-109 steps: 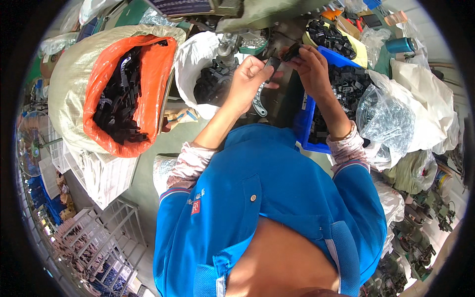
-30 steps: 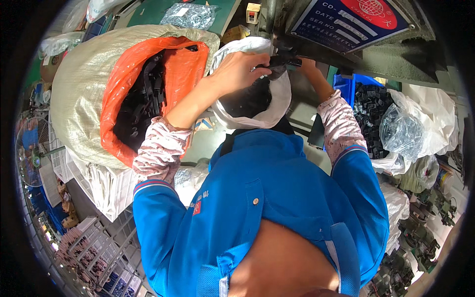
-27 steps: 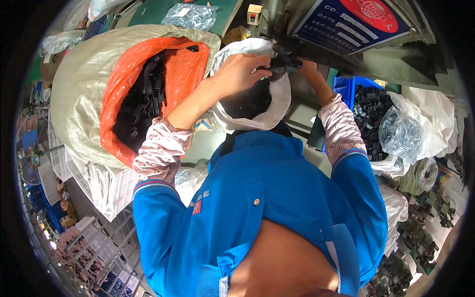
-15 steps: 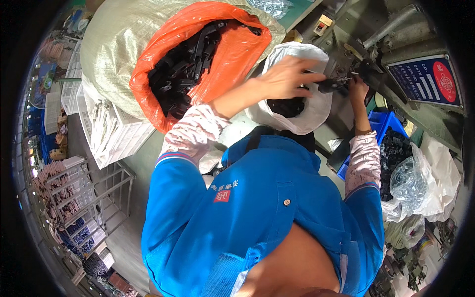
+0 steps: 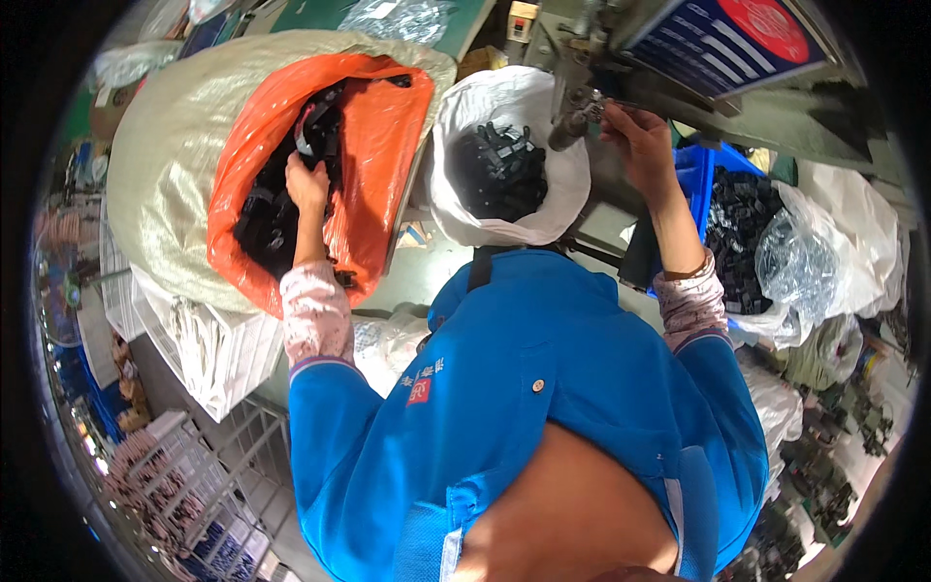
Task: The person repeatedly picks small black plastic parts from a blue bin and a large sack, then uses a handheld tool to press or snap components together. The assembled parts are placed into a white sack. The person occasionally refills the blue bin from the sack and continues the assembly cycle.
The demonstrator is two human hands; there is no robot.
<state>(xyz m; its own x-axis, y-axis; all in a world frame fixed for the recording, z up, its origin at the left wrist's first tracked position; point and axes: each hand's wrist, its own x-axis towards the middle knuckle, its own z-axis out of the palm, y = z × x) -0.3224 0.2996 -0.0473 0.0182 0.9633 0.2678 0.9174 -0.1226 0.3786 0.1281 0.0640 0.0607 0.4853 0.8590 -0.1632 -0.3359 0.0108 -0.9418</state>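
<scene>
My left hand (image 5: 307,184) is inside the mouth of the orange plastic bag (image 5: 373,175), its fingers closed around a black plastic part (image 5: 312,136) among many similar parts. My right hand (image 5: 637,141) is raised at the machine (image 5: 570,82), thumb and fingers pinched beside a small metal fitting. What those fingertips hold, if anything, is too small to make out. Between my hands stands a white cloth-lined container (image 5: 561,194) with loose black parts (image 5: 499,170) in it.
A pale woven sack (image 5: 160,175) surrounds the orange bag. White crates (image 5: 233,339) stand at the left, near a metal rack (image 5: 247,436). On the right, a blue bin (image 5: 690,179) sits beside more black parts and clear plastic bags (image 5: 800,257). A blue plate (image 5: 722,44) is fixed to the machine.
My left hand has moved left from above the white container into the orange bag and closed on a black part. My right hand stays at the machine. The whole view has shifted.
</scene>
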